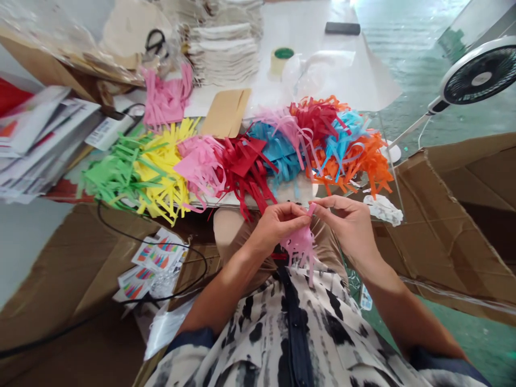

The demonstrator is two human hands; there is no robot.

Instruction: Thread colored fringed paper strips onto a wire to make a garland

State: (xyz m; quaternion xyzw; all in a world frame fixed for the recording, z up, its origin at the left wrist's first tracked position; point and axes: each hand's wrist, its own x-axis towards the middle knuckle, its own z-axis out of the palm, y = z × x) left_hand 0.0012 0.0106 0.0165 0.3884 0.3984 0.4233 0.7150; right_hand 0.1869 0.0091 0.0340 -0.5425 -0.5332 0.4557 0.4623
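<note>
Over my lap, a pink fringed paper tassel [300,242] hangs down between my two hands. My left hand [278,223] pinches its upper end between thumb and fingers. From the other side, my right hand [349,223] has its thumb and forefinger closed on the tassel's narrow top. Along the near table edge lie heaps of cut paper fringe: green [115,174], yellow [167,166], pink [203,161], dark red [244,166], blue [282,153] and orange [365,164]. The red and blue heaps are just beyond my hands.
Behind the fringes lie brown card [226,113], more pink fringe [167,99], black-handled scissors [156,43] and stacked pale bundles [226,51]. A fan [479,78] stands at right. Cardboard boxes [455,215] flank my lap; a black cable [157,242] runs at left.
</note>
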